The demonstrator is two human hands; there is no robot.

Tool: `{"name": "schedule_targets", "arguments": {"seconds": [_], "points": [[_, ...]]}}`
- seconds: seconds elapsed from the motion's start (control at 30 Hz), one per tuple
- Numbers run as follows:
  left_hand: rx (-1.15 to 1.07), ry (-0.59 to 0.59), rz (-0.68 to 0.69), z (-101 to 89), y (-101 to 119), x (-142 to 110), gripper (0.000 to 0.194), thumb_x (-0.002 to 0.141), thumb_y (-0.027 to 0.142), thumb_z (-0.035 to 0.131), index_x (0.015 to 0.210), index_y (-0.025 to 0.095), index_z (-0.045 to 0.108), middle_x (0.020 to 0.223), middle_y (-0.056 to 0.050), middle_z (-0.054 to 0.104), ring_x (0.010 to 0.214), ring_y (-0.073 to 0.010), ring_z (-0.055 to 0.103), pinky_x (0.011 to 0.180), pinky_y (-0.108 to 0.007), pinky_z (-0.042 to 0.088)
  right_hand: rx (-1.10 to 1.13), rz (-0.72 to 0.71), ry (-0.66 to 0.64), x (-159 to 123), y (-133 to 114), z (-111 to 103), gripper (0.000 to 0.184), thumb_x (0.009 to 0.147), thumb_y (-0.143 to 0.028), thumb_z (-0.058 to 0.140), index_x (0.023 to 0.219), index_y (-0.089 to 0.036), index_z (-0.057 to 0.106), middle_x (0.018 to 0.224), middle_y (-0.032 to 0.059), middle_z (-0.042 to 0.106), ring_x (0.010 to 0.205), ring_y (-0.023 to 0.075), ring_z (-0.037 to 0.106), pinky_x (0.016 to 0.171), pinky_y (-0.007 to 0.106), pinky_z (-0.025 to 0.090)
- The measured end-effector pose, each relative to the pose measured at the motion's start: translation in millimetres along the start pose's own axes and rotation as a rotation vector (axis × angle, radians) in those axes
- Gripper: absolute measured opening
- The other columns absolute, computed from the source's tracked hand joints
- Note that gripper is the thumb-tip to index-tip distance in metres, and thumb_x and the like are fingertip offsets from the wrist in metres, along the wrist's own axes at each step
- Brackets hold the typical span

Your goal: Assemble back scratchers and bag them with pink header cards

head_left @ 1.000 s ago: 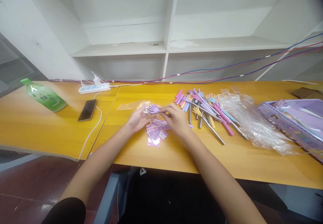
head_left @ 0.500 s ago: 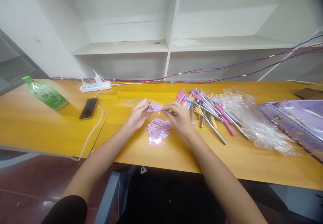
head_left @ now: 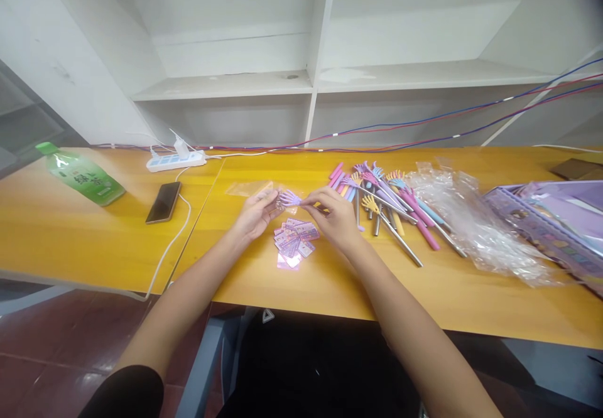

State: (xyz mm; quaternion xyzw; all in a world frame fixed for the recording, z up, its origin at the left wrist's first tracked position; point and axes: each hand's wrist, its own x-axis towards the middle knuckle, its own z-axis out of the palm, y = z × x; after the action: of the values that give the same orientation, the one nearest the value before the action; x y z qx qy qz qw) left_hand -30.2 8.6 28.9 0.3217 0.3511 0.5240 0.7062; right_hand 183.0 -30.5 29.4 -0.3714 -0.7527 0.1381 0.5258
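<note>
My right hand (head_left: pixel 332 211) pinches a back scratcher with a purple hand-shaped head (head_left: pixel 290 198), which points left. Most of its handle is hidden by my fingers. My left hand (head_left: pixel 257 212) is closed on a clear plastic bag (head_left: pixel 247 188), whose far end stretches to the left over the table. The scratcher's fingers are at the bag's near end, beside my left fingertips; I cannot tell whether they are inside it. Below both hands lies a loose pile of small purple printed cards (head_left: pixel 296 239).
Several colourful back scratchers (head_left: pixel 391 201) are heaped to the right, beside crumpled clear bags (head_left: pixel 475 223) and a purple box (head_left: pixel 541 230). A phone (head_left: pixel 163 203), a power strip (head_left: pixel 176 161) and a green bottle (head_left: pixel 85 176) are at left. White shelving (head_left: pixel 226 85) stands behind.
The purple head has tilted slightly and stays between my hands. Both hands keep their grips and have barely moved. The whole view has shifted a little.
</note>
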Motion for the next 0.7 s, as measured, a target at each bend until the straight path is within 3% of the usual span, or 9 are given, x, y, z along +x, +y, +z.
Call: {"name": "schedule_targets", "arguments": {"seconds": [0.33,0.57,0.7], "points": [[0.09,-0.06,0.074,2.4,-2.2,-3.8,0.039,0.071,0.033,0.096,0.1,0.014,0.077,0.102,-0.007,0.08,0.094,-0.017,0.075,0.099,-0.037,0.059,-0.041,-0.039,0.052,0.0,3.4,1.1,0.007,0.1,-0.023,0.069,0.097,-0.025,0.075,0.093,0.0042,0.072,0.085,0.0178,0.069,0.068,0.031,0.059],[0.099,-0.049,0.143,5.8,-3.1,-6.1,0.042,0.067,0.034,0.098,0.096,0.014,0.075,0.098,-0.006,0.079,0.094,-0.0189,0.075,0.097,-0.041,0.061,0.02,0.034,0.039,0.4,-0.3,2.0,0.008,0.096,-0.028,0.074,0.089,-0.025,0.076,0.088,0.0037,0.073,0.081,0.0183,0.069,0.063,0.031,0.059],[0.119,-0.053,0.122,6.4,-1.5,-7.6,0.045,0.063,0.034,0.1,0.093,0.013,0.073,0.093,-0.006,0.079,0.088,-0.018,0.075,0.089,-0.038,0.062,0.076,0.12,0.033,0.0,0.7,3.4,0.012,0.094,-0.035,0.076,0.087,-0.025,0.078,0.085,0.0036,0.072,0.081,0.0184,0.068,0.062,0.03,0.057]]}}
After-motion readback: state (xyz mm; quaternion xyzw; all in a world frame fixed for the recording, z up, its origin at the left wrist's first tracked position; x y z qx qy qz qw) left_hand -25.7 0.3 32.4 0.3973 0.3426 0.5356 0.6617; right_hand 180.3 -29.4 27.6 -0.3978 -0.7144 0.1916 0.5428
